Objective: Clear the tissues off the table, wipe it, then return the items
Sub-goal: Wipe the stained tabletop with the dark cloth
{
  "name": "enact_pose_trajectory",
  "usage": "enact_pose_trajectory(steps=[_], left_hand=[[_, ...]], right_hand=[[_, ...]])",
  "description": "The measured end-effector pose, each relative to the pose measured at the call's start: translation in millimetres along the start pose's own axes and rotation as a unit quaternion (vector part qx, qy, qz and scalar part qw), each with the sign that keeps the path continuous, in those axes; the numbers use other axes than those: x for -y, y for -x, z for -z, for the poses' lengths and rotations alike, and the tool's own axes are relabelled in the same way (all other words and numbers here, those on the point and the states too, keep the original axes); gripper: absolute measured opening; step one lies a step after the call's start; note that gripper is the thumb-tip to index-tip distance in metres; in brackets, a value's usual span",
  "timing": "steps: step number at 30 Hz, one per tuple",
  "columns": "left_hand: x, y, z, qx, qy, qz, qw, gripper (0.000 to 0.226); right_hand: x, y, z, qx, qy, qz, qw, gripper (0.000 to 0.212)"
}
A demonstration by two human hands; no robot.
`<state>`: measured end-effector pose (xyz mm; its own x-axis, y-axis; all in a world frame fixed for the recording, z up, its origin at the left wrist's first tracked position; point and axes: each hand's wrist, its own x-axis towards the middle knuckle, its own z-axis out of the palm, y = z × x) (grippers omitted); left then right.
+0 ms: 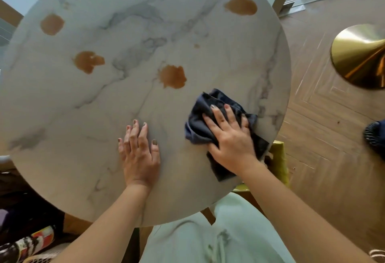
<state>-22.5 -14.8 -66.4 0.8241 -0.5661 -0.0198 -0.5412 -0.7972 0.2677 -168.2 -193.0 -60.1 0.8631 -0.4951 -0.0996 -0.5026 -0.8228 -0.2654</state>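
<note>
From my feed, a patterned package [27, 244] lay on the floor at the far left, below the round marbled tabletop [104, 158]. Brown stains [88, 61] dotted the tabletop's far half, one [172, 76] sitting near the cloth. My left hand [140, 154] lay flat on the tabletop, fingers straight and close together, holding nothing. Just to its right, my right hand [230, 139] pressed down on a crumpled dark blue cloth [200, 125] near the tabletop's right edge, fingers spread across it. A yellow-green seat [280, 158] peeked out beneath that edge, and a brass cone base [358, 56] stood on the wooden floor [325, 137] further right.
</note>
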Motion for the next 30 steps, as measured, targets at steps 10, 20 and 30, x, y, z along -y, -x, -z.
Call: enact_pose_trajectory(steps=[10, 20, 30], left_hand=[[0.6, 0.6, 0.3, -0.003, 0.002, -0.002, 1.000, 0.058], [0.6, -0.1, -1.2, -0.014, 0.007, 0.001, 1.000, 0.056], [2.7, 0.7, -0.8, -0.010, 0.001, -0.004, 1.000, 0.056]], right_hand=[[-30.0, -113.0, 19.5, -0.008, -0.039, -0.133, 0.990, 0.059], [-74.9, -39.2, 24.9, -0.016, -0.001, -0.163, 0.987, 0.060], [18.9, -20.9, -6.4, 0.007, -0.012, 0.094, 0.995, 0.060]])
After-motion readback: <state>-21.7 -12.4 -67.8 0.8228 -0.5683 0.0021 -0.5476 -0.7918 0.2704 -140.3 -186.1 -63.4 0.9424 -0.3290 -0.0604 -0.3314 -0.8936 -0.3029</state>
